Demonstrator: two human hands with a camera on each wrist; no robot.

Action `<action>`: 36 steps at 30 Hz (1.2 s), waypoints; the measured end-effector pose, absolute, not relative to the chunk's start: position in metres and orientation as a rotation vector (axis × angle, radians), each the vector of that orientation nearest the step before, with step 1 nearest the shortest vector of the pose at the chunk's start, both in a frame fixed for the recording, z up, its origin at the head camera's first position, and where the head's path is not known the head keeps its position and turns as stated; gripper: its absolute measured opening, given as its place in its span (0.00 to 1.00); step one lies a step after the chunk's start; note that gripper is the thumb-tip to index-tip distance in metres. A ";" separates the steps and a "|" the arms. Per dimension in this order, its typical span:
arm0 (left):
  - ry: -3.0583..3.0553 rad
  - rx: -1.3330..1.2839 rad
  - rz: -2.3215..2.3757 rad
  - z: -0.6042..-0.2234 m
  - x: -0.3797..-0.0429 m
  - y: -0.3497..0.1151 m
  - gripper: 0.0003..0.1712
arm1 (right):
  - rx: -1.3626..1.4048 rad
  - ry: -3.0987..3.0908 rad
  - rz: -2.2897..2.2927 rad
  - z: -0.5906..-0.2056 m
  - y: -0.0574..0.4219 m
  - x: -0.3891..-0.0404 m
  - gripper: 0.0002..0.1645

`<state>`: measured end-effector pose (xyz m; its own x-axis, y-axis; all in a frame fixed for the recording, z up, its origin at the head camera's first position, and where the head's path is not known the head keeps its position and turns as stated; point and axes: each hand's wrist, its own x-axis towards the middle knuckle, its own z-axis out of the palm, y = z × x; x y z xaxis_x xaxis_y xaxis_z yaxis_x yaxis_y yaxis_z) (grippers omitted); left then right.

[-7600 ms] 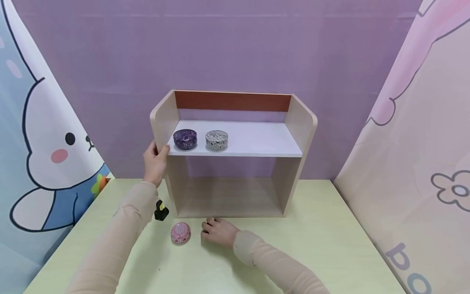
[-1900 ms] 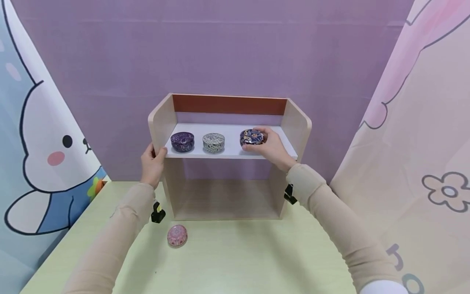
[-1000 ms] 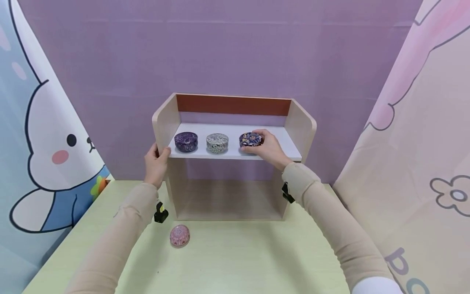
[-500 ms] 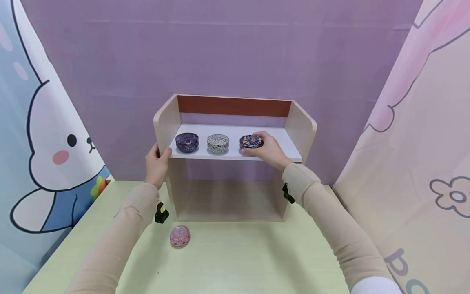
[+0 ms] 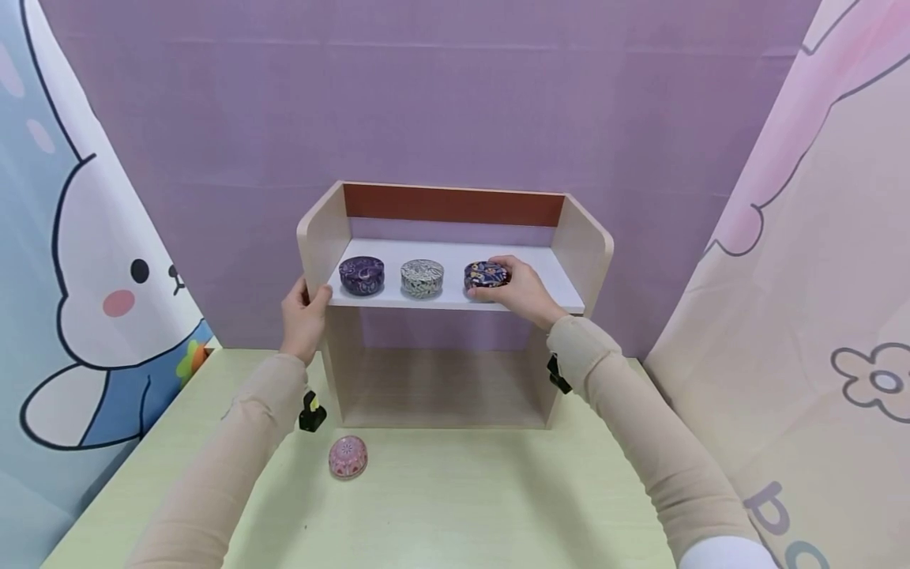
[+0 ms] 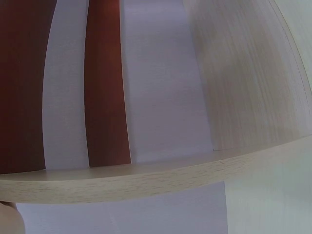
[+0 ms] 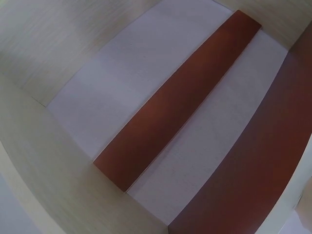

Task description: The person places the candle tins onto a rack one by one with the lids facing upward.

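In the head view my right hand (image 5: 526, 292) pinches a round navy tin (image 5: 485, 274) with a floral pattern, thumb at the front and fingers over the far side. The tin sits on the white upper board of a small wooden shelf unit (image 5: 455, 249). My left hand (image 5: 302, 320) grips the unit's left side panel (image 5: 321, 225), thumb at the front edge near the board. To the left of the navy tin stand a black-and-white patterned tin (image 5: 423, 278) and a dark purple tin (image 5: 362, 276), spaced apart in a row.
A pink patterned tin (image 5: 348, 457) lies on the pale table (image 5: 455, 506) before the unit's left front. Both wrist views look into the lower compartment, with its brown crossbar (image 7: 180, 102). A purple backdrop (image 5: 455, 103) hangs behind, printed cloths at both sides.
My right hand has gone from the table up to the upper board, where the navy tin now stands in its grasp. The left hand keeps its grip. The last second shows almost no movement.
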<state>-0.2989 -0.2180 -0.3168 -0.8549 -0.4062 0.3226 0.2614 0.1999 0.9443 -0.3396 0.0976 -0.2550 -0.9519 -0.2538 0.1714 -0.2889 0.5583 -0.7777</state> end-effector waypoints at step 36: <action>-1.956 0.142 -1.716 -0.315 -0.296 -0.217 0.24 | 0.520 -2.740 1.461 -0.252 0.102 -0.337 0.52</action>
<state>-0.2962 -0.2168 -0.3152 -0.8546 -0.4119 0.3163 0.2602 0.1877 0.9472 -0.3375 0.1020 -0.2517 -0.9454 -0.2909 0.1470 -0.2841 0.5146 -0.8090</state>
